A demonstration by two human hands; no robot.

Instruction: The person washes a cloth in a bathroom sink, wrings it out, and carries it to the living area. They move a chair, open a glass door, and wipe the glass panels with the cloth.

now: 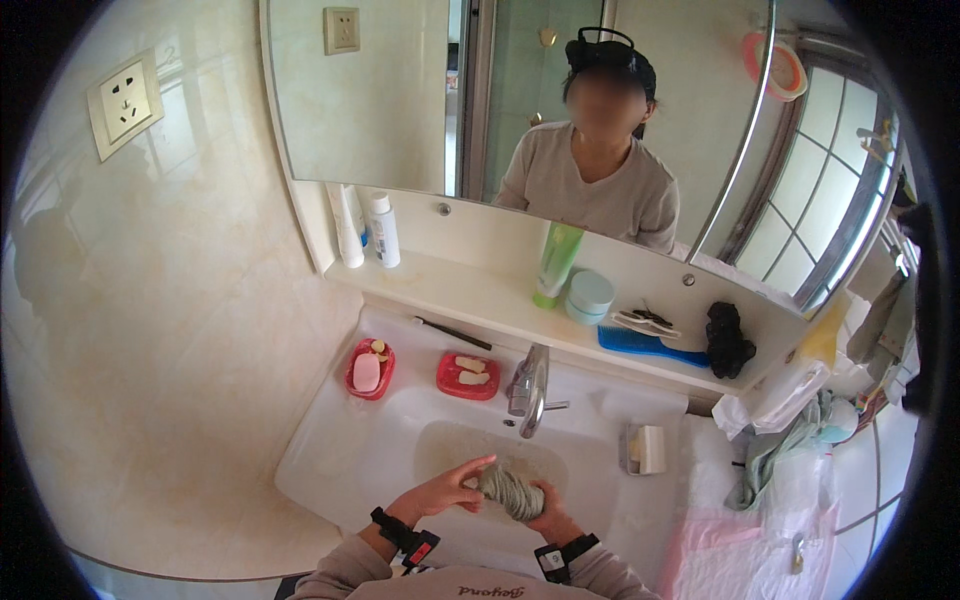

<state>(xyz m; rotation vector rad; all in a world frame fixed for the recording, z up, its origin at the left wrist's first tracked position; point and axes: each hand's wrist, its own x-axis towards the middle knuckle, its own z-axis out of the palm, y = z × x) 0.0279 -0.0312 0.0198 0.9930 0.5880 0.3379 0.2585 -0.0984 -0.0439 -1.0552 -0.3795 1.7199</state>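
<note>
A twisted grey-green cloth [514,491] is held above the basin of a white washbasin [360,457]. My right hand [555,514] is closed around its right end. At the other end, my left hand [450,489] has its fingers spread, the index finger reaching along the cloth's upper side. Whether the left fingertips touch the cloth is hard to see. Cloudy water [439,446] lies in the basin below. Just beyond the hands stands a chrome faucet [534,394]. Both wrists wear black straps with small devices.
Behind the faucet are a red soap dish [486,388] and another red dish with pink soap [367,373]. A soap holder [643,450] sits right. The shelf [450,289] carries bottles, a jar [590,296] and a blue comb [649,346]. Above, a mirror [375,112] reflects a person.
</note>
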